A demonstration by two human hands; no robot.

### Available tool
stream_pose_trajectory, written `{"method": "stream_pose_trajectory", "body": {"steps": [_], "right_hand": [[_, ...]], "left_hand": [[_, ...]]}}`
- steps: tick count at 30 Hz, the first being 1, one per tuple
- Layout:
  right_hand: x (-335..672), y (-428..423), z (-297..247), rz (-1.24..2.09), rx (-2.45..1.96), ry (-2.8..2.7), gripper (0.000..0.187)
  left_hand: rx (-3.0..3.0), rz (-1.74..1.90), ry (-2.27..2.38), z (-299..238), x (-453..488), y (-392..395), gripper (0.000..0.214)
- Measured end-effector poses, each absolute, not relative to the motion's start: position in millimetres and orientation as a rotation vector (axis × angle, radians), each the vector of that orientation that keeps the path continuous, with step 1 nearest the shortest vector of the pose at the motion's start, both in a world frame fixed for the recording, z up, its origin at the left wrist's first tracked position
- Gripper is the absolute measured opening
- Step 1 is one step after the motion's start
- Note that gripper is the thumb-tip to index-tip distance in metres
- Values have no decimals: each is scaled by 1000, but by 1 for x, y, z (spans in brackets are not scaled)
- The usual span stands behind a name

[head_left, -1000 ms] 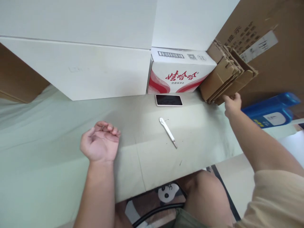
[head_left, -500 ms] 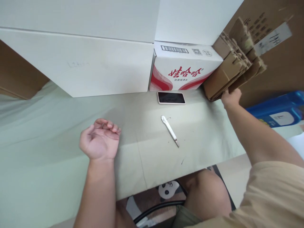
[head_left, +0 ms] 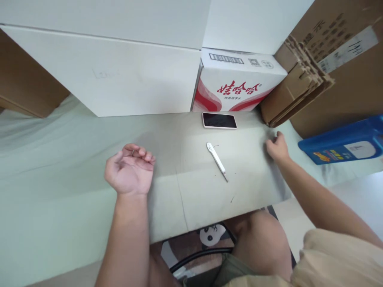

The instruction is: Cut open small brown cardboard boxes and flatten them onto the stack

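Note:
My left hand [head_left: 131, 169] rests palm up on the pale green cloth [head_left: 167, 159], its fingers loosely curled and apart, with nothing in it. Away to the right, my right hand [head_left: 277, 146] is just below the folded brown cardboard [head_left: 295, 87], apart from it and holding nothing; thumb and forefinger stand apart. The cardboard leans upright beside a white and red carton [head_left: 239, 85]. Between my hands lies a white utility knife [head_left: 216, 158], its blade end pointing toward me. Behind the knife is a phone [head_left: 219, 120] with a dark screen, lying flat.
Large white boxes [head_left: 143, 79] stand along the back. A brown box [head_left: 26, 75] is at the far left, a big brown carton [head_left: 344, 91] at the right. A blue jug [head_left: 338, 143] lies in front of that carton. Small dark scraps dot the cloth near the knife.
My right hand has let go of the folded cardboard and come down and left, toward me. The cardboard pieces now sit closer together. My left hand keeps its pose; the view has shifted slightly.

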State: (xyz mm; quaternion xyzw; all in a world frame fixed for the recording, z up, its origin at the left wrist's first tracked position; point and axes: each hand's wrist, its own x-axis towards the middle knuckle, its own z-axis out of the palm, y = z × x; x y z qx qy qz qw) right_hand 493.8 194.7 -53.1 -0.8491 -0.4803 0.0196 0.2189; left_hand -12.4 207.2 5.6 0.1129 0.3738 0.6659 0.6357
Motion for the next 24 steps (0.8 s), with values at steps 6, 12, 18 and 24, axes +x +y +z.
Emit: {"method": "stream_pose_trajectory", "body": {"steps": [6, 12, 18, 24], "right_hand": [[428, 117, -73, 114, -2218, -1646, 66], [401, 120, -64, -20, -2376, -1719, 55], [398, 120, -58, 35, -2386, -1685, 56], [398, 121, -57, 73, -2374, -1652, 56]], "left_hand": [[283, 1494, 858, 2, -13, 205, 21], [309, 1463, 894, 3, -4, 206, 24], [409, 1470, 996, 0, 18, 208, 30], [645, 1405, 1077, 12, 41, 180, 34]]}}
